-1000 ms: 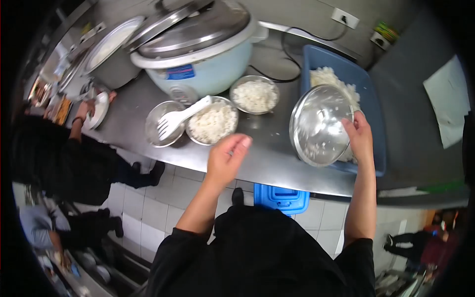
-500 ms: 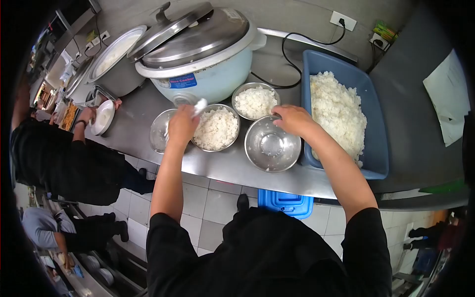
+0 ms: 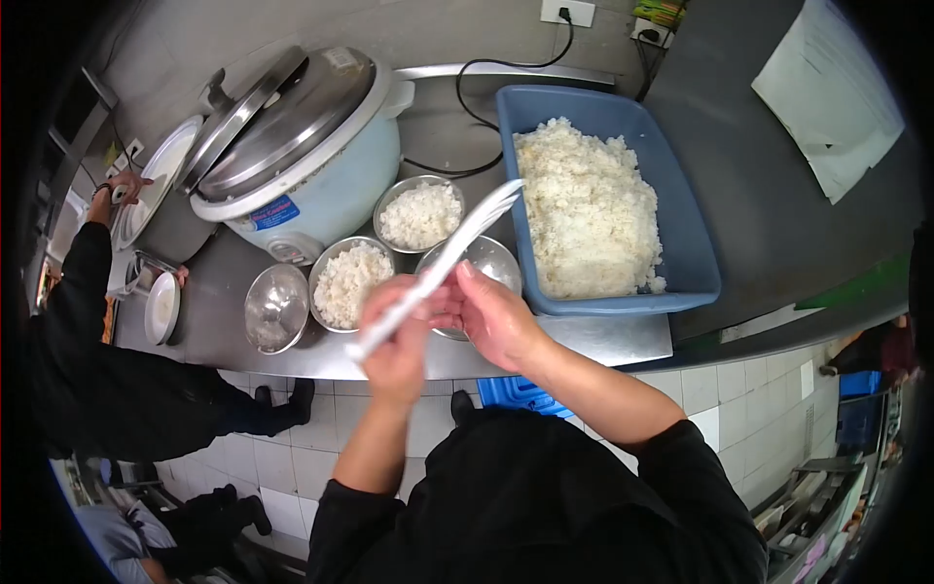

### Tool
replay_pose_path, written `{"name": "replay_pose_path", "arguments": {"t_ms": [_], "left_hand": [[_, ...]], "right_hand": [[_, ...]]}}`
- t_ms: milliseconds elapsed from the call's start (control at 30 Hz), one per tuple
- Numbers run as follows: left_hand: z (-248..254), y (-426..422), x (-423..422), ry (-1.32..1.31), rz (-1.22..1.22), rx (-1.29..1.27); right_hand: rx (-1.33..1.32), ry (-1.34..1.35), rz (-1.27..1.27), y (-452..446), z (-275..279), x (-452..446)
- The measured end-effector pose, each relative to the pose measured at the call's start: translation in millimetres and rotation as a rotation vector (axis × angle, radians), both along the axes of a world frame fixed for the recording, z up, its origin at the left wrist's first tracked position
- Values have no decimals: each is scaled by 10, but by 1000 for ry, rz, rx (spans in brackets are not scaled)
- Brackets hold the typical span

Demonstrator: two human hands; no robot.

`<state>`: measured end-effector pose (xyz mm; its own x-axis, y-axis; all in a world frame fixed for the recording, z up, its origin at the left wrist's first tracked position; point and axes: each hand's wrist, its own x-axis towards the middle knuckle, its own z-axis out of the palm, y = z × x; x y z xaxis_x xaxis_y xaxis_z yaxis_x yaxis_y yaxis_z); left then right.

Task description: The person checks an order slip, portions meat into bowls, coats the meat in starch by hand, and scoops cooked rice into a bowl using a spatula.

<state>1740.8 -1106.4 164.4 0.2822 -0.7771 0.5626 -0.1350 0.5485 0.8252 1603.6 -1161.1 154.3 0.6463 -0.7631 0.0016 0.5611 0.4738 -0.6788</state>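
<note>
My left hand (image 3: 394, 336) is closed round a long white utensil (image 3: 452, 258), smeared by motion, that looks like a rice paddle. It slants up to the right over the bowls. My right hand (image 3: 498, 321) is open beside it, palm turned toward the left hand, apparently holding nothing. Beneath the hands, partly hidden, is a metal bowl (image 3: 498, 261). Two metal bowls hold white rice: the back bowl's rice (image 3: 420, 216) and the front bowl's rice (image 3: 348, 282). Left of them sits a bare metal bowl (image 3: 275, 310). Cooked rice (image 3: 589, 214) heaps in a blue tub (image 3: 681, 282) at right.
A large rice cooker (image 3: 336, 180), its metal lid (image 3: 243, 122) tilted on top, stands behind the bowls. Its black cord (image 3: 467, 92) runs along the wall. A co-worker in black (image 3: 126, 389) stands at left near a white plate (image 3: 162, 308). A blue lid (image 3: 525, 396) shows below the counter.
My right hand has let go of the bowl's rim and moved beside my left. The left hand has swung right with the white utensil. The camera view has turned; the co-worker's arm reaches farther back.
</note>
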Motion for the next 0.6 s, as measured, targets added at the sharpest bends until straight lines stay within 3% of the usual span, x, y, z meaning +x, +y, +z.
{"name": "replay_pose_path", "arguments": {"t_ms": [33, 67, 133, 233, 267, 333, 400, 467, 500, 567, 600], "left_hand": [[-104, -78, -203, -4, -78, -121], [-136, -89, -326, -150, 0, -114], [-204, 17, -599, 340, -213, 139], [-279, 15, -629, 428, -368, 343], [-322, 19, -613, 424, -368, 342], [-398, 55, -586, 144, -367, 401], [-467, 134, -542, 159, -309, 448], [-909, 164, -208, -94, 42, 414], [-894, 154, -123, -94, 45, 420], [-849, 86, -4, -148, 364, 616], [-878, 49, 30, -142, 369, 623]], "right_hand": [[25, -13, -70, -5, 18, -69], [51, -25, -141, -5, 31, -152], [67, -23, -146, -88, -50, -375], [219, -7, -162, -33, 19, -525], [217, -11, -163, -35, 22, -543], [250, -41, -263, -34, 13, -578], [257, -46, -307, -133, 7, -718], [236, 75, -437, -198, 203, -955], [140, 128, -452, -271, 263, -1134], [25, 310, -484, -406, 439, -1473], [-2, 438, -500, -460, 558, -1606]]}}
